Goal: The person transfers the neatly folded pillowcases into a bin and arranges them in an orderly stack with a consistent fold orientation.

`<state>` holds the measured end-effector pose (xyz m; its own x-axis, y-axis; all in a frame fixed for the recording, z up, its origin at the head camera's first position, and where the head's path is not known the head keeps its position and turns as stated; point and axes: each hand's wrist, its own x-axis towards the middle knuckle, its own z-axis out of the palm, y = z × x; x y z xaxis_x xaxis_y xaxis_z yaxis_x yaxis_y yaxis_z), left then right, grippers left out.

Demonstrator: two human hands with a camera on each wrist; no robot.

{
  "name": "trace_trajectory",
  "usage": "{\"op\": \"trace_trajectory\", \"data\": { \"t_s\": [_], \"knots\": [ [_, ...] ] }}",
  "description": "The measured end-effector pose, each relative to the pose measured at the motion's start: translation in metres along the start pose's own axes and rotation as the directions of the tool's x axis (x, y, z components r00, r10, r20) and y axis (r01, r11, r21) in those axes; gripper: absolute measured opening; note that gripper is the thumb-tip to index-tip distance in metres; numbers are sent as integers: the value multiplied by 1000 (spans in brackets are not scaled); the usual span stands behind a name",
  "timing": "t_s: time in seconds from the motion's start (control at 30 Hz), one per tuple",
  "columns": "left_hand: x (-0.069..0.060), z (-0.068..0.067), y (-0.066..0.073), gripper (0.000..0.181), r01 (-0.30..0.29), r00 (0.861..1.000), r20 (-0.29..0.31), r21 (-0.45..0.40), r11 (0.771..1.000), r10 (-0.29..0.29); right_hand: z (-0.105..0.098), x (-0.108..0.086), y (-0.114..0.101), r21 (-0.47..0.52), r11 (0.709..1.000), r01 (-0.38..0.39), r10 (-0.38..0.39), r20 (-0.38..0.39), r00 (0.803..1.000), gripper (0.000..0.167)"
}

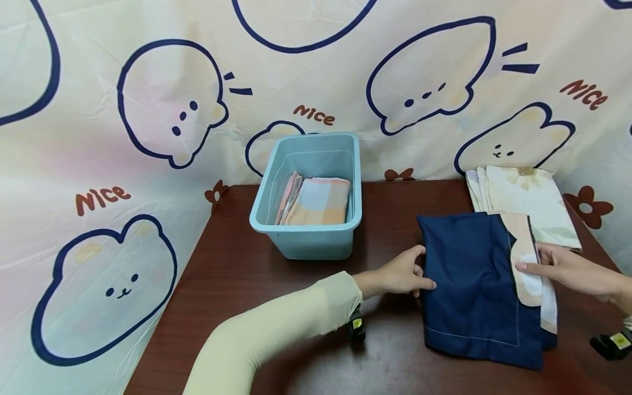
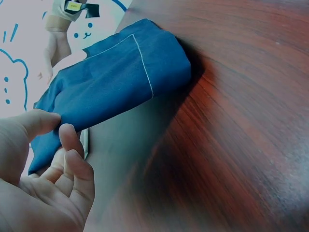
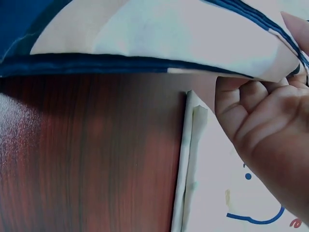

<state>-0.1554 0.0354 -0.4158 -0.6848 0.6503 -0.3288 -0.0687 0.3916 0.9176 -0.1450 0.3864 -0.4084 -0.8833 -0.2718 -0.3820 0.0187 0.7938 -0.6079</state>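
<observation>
Between my two hands is a folded navy cloth [image 1: 469, 280] with a cream and white pattern along its right side. At its left edge, my left hand [image 1: 401, 271] pinches the fabric between thumb and fingers, as the left wrist view confirms. My right hand [image 1: 580, 271] grips the patterned right edge, thumb on top. Several folded layers of the cloth [image 3: 111, 63] show in the right wrist view, with the fingers of the right hand [image 3: 270, 121] beneath them. The cloth appears lifted off the table near both hands.
A light blue plastic bin [image 1: 311, 238] stands at the back of the dark wood table [image 1: 222, 296], with folded checked cloths [image 1: 321, 200] inside. Behind the navy cloth, at the back right, lies a folded white printed cloth [image 1: 533, 192]. A patterned curtain [image 1: 316, 77] hangs behind the table.
</observation>
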Motion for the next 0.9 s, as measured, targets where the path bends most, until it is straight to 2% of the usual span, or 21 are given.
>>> {"op": "trace_trajectory", "data": {
  "t_s": [0.33,0.6,0.73,0.9],
  "knots": [
    [-6,-7,5,77,-13,1000,11,29,1000,13,-2,-4,-9,65,998,27,-26,-3,1000,50],
    [-7,-14,12,75,-28,1000,6,42,999,28,-5,-1,-16,69,997,29,-26,-45,999,53],
    [-8,-21,18,77,-35,999,13,57,998,34,-5,-1,-19,72,997,37,-31,-88,996,45],
    [-12,-29,22,78,-37,999,18,80,996,36,-6,-3,-21,126,988,85,-70,-119,990,27]
  ]
}}
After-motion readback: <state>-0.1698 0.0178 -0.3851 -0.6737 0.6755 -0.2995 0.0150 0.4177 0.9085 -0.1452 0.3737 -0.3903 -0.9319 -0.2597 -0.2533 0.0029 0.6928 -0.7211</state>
